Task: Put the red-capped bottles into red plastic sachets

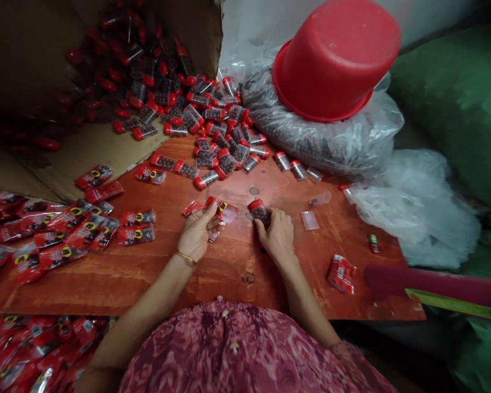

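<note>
My left hand (196,232) pinches a red printed plastic pouch (225,210) with a clear window, over the middle of the table. Beneath that hand, another red pouch (191,208) partly shows on the wood. My right hand (277,234) is wrapped round a small clear bottle (259,213) with a red cap and dark beads or balls inside. The bottle's cap points away from me, close to the right end of the pouch. A gap separates the two hands.
Many similar red-capped bottles (215,128) spill from a cardboard box (65,158). Red pouches (69,218) are heaped at left. A red tub (339,60) rests upside down on a clear bag (323,142). Empty clear tubes (310,220) and a red packet (341,274) lie at right.
</note>
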Tool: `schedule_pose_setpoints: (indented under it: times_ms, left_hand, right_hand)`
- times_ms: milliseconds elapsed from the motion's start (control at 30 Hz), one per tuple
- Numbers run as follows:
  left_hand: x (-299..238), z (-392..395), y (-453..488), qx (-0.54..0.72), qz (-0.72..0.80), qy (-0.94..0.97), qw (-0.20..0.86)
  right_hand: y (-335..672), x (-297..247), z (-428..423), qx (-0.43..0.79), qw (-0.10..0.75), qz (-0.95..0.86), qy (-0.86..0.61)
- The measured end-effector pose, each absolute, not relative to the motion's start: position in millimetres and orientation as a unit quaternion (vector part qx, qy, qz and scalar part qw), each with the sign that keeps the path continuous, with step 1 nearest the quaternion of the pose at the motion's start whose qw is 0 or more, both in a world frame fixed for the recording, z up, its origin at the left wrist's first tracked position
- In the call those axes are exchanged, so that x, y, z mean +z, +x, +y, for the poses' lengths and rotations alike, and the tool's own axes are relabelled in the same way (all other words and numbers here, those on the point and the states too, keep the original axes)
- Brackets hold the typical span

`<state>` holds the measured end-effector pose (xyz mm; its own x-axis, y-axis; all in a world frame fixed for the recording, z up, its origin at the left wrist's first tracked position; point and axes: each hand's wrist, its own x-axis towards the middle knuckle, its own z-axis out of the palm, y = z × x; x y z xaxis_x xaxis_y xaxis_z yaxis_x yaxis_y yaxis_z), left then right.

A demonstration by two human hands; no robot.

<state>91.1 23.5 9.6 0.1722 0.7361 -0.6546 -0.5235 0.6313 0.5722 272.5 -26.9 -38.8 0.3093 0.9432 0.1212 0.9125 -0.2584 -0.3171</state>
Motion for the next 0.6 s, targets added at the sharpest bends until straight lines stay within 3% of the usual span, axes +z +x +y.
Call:
schedule_pose_setpoints:
  times_ms: [233,400,600]
  left_hand:
    - [10,25,87,0.416,0.471,0.109,0.77]
    - [8,21,90,0.408,0.465,0.129,0.775]
    - [8,17,90,0.418,0.458,0.2,0.759]
  right_hand:
    - [269,-24,-42,0.322,0.464,-0.516,-0.644]
    - [257,7,-51,0.47,0.496,-0.455,-0.571]
    - [243,15,-45,0.479,0.506,-0.437,-0.57]
